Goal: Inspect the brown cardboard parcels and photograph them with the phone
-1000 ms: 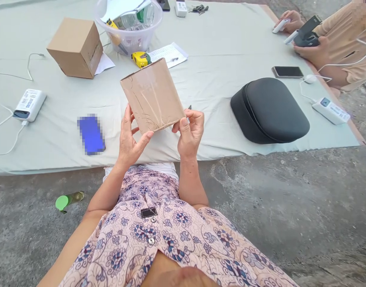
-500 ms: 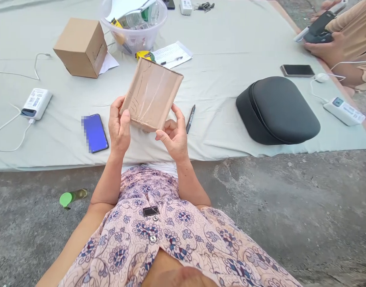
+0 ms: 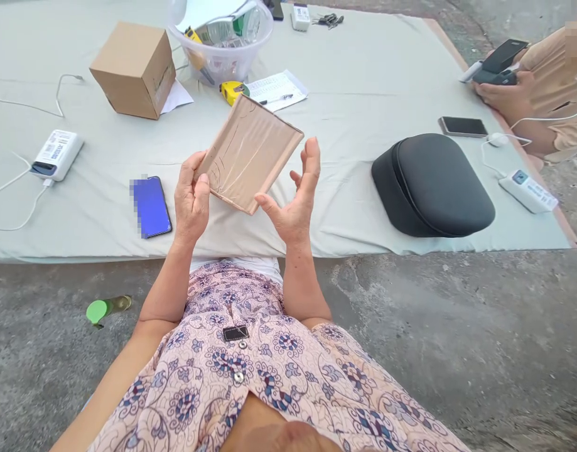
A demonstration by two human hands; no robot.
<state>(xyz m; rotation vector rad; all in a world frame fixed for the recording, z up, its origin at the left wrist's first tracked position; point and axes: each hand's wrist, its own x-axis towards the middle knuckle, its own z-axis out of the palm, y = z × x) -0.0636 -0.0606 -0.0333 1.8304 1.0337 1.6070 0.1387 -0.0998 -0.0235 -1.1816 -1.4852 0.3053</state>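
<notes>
A small flat cardboard box (image 3: 255, 154) with clear tape across its face is held tilted above the cloth-covered table. My left hand (image 3: 193, 198) grips its left edge, thumb on the near face and the other fingers behind. At the box's lower right corner is my right hand (image 3: 295, 194), its fingers spread apart and raised, the thumb tip close to or touching the corner. A phone with a blue screen (image 3: 152, 207) lies left of my left hand. Beyond the box are a yellow tape measure (image 3: 232, 92) and a printed sheet (image 3: 283, 90) with a pen on it.
A larger cardboard box (image 3: 132, 69) and a plastic basket (image 3: 222, 59) of bottles stand at the back. On the right sit a black case (image 3: 434, 185), a phone (image 3: 462, 127) and a power bank (image 3: 528, 191). Another person's hand (image 3: 505, 94) holds a dark device. A white power bank (image 3: 57, 156) lies left.
My right hand has let go of the box's right side, opened and moved right. The box has tilted and shifted slightly right in my left hand. The other person's device has changed angle.
</notes>
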